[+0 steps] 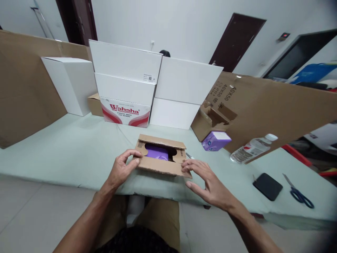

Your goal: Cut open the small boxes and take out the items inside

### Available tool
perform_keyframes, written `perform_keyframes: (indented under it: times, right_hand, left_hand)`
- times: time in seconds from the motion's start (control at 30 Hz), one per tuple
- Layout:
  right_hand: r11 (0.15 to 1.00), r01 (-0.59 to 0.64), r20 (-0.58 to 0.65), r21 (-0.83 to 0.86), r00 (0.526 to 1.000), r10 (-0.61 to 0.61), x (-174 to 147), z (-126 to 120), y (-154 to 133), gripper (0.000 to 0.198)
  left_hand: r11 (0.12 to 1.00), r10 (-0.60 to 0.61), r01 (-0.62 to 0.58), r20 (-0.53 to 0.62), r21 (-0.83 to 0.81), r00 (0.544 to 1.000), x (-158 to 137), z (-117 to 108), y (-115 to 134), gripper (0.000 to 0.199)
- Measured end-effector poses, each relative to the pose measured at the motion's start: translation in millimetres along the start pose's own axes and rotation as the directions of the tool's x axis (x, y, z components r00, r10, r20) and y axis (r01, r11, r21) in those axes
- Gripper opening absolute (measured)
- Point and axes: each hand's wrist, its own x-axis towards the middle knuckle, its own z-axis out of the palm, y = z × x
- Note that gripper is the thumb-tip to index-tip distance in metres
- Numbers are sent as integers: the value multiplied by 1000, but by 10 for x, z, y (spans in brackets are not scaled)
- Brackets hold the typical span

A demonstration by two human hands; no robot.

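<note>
A small brown cardboard box [158, 168] lies on the table in front of me, its top flaps spread. Inside it, a purple package [157, 152] shows through the opening, partly hidden by the flaps. My left hand [123, 167] grips the box at its left end, thumb and fingers closed around the corner of the near flap. At the right end, the fingers of my right hand [204, 179] rest on the near flap, with the thumb held apart below it. A thin, light-coloured object [189, 155] pokes out behind the box's right side, mostly hidden.
White boxes [126, 84] and brown cardboard panels [23, 84] wall the table's back and sides. On the right are a purple pack [216, 141], an open carton [207, 121], a water bottle [251, 149], a black flat object [268, 186] and scissors [300, 195].
</note>
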Motion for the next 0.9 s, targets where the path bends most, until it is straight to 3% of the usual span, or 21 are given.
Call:
perform_keyframes:
  times: [0.13,0.23,0.3,0.4,0.5,0.7,0.9]
  right_hand:
    - [997,-63,83,32,995,60,289,-129,-128,31]
    - [985,-61,157,-160,984,86,593,32,-139,35]
    - [940,-72,145,-333,981,126,782,143,-121,42]
    - [854,-118,54,-506,984,168,1012,219,-69,61]
    - [809,-151,108,-569,961,255,1165,245,9,70]
    - [779,-145,121,-610,955,272,1217,341,107,73]
    - [773,-147,134,-618,948,288,1210,333,62,71]
  left_hand:
    - [961,149,-182,165,207,975,172,-25,136,24]
    - [875,187,-304,316,377,930,248,-3,154,42]
    - [832,181,-342,369,437,912,257,25,126,45]
    - [807,194,-381,406,451,893,235,60,73,46]
    - [793,207,-397,408,462,889,232,55,73,45]
    - [760,187,-446,498,473,847,502,-3,232,38]
    - [663,126,-534,625,524,770,856,180,305,30]
